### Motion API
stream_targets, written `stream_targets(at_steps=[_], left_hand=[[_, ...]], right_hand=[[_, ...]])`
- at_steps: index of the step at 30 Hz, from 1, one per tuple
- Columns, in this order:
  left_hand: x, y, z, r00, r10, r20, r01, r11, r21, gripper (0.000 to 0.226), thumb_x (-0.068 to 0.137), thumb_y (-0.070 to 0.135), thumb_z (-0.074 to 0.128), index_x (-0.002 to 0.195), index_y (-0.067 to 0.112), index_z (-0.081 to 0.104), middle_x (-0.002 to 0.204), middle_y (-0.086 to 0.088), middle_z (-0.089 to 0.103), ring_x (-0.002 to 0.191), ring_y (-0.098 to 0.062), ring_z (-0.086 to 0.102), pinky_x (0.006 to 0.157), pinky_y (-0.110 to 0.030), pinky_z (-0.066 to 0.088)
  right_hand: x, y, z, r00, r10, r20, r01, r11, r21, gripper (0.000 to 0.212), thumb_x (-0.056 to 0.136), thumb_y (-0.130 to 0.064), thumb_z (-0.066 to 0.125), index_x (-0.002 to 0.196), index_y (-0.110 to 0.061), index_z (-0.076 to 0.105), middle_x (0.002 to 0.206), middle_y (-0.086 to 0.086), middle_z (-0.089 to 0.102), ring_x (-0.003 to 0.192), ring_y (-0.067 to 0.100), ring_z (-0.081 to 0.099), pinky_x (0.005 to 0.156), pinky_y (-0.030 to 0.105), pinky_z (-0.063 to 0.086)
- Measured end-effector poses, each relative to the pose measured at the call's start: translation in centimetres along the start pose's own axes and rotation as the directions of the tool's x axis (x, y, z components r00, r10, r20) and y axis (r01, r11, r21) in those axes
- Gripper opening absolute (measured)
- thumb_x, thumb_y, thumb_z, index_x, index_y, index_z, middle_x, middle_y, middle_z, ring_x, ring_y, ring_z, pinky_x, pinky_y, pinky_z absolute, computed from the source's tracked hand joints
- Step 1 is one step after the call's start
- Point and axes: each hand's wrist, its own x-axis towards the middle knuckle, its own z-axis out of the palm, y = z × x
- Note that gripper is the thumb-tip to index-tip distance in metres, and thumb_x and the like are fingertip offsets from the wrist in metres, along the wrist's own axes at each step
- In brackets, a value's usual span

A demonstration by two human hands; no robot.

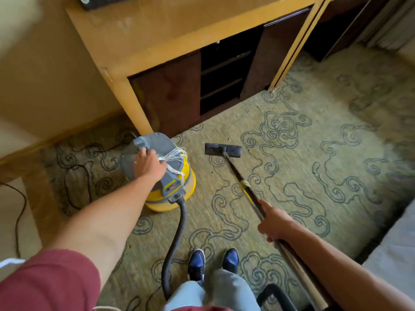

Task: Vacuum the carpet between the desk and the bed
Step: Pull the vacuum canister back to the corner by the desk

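A yellow canister vacuum [179, 194] with a grey lid stands on the patterned green carpet [303, 171] beside the desk leg. My left hand [149, 164] grips the handle on its grey lid. My right hand [275, 224] is closed around the dark vacuum wand [238, 176]. The wand slopes down to the black floor head [223, 150], which lies flat on the carpet in front of the wooden desk [157, 37]. A grey ribbed hose [177, 239] runs from the canister back toward my feet. The bed edge [395, 250] shows at the right.
Dark shelves and cabinet panels [222, 79] fill the space under the desk. A black power cord [76, 176] loops over the carpet to the left of the canister. My blue shoes [213, 263] stand at the bottom centre. Frayed white string [174, 159] hangs on the vacuum lid.
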Motion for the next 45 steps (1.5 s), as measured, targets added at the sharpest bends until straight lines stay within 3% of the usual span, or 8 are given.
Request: stream_targets(at_steps=[6,16,21,25,31,36,40,45], left_hand=[[0.0,0.6,-1.2,0.993,-0.108,0.040,0.109,0.993,-0.034,0.057,0.093,0.041,0.063,0.138,0.008,0.054,0.148,-0.013,0.040,0.135,-0.035,0.045,0.110,-0.046,0.042],[0.8,3.7,-4.5,0.979,-0.200,0.032,0.202,0.975,-0.088,0.054,0.094,0.036,0.058,0.140,0.009,0.056,0.145,-0.018,0.045,0.131,-0.038,0.052,0.108,-0.044,0.046],[0.8,5.0,-5.4,0.978,-0.205,0.030,0.207,0.973,-0.097,0.053,0.094,0.037,0.058,0.140,0.011,0.056,0.144,-0.015,0.044,0.130,-0.034,0.053,0.108,-0.043,0.046],[2.3,5.2,-5.3,0.977,-0.211,0.038,0.213,0.974,-0.074,0.052,0.094,0.036,0.058,0.140,0.011,0.056,0.145,-0.014,0.045,0.130,-0.034,0.053,0.108,-0.044,0.046],[4.6,2.7,-4.6,0.969,-0.242,0.057,0.245,0.968,-0.047,0.053,0.093,0.039,0.060,0.137,0.009,0.059,0.142,-0.018,0.049,0.131,-0.037,0.052,0.107,-0.044,0.047],[7.0,-1.3,-3.3,0.956,-0.272,0.109,0.284,0.953,-0.106,0.044,0.095,0.033,0.060,0.128,0.003,0.063,0.135,-0.021,0.061,0.124,-0.037,0.060,0.099,-0.040,0.052],[9.4,-4.6,-2.0,0.915,-0.311,0.259,0.342,0.936,-0.086,0.066,0.099,0.039,0.054,0.151,0.001,0.040,0.153,-0.024,0.045,0.139,-0.040,0.048,0.112,-0.044,0.044],[11.1,-7.0,-1.9,0.931,-0.183,0.317,0.169,0.983,0.071,0.067,0.096,0.044,0.055,0.151,0.010,0.038,0.153,-0.018,0.046,0.138,-0.038,0.049,0.110,-0.043,0.045]], right_hand=[[1.2,-1.2,-2.3,1.000,0.012,0.029,-0.013,1.000,0.025,0.091,0.083,-0.007,0.062,0.159,-0.034,0.020,0.088,0.005,0.059,0.054,0.021,0.072,0.057,0.037,0.063],[3.2,-3.1,-7.1,0.997,-0.023,0.068,0.020,0.999,0.050,0.092,0.082,-0.005,0.056,0.159,-0.034,0.017,0.107,0.015,0.060,0.061,0.027,0.073,0.042,0.031,0.053],[3.4,-3.9,-8.9,0.996,-0.050,0.070,0.048,0.998,0.028,0.092,0.084,-0.003,0.057,0.161,-0.033,0.015,0.097,0.009,0.053,0.070,0.027,0.074,0.060,0.039,0.064],[4.5,-4.8,-9.1,0.996,-0.066,0.057,0.068,0.997,-0.026,0.088,0.084,-0.006,0.052,0.160,-0.031,0.015,0.088,0.004,0.055,0.065,0.020,0.074,0.058,0.035,0.064],[6.1,-5.9,-8.1,0.995,-0.067,0.073,0.080,0.981,-0.179,0.089,0.083,-0.009,0.050,0.161,-0.030,0.014,0.091,0.003,0.063,0.067,0.016,0.072,0.063,0.033,0.064],[6.5,-8.0,-5.9,0.998,-0.017,0.066,0.027,0.987,-0.158,0.089,0.082,-0.010,0.050,0.160,-0.031,0.015,0.105,0.009,0.062,0.075,0.021,0.072,0.070,0.040,0.064],[6.5,-11.3,-3.4,0.998,0.035,0.052,-0.027,0.988,-0.153,0.088,0.080,-0.010,0.051,0.160,-0.030,0.017,0.101,0.008,0.065,0.076,0.022,0.073,0.071,0.039,0.064],[6.4,-16.3,-0.1,0.994,0.102,0.032,-0.099,0.991,-0.088,0.088,0.079,-0.011,0.051,0.158,-0.032,0.020,0.089,0.005,0.060,0.076,0.022,0.070,0.069,0.035,0.063]])
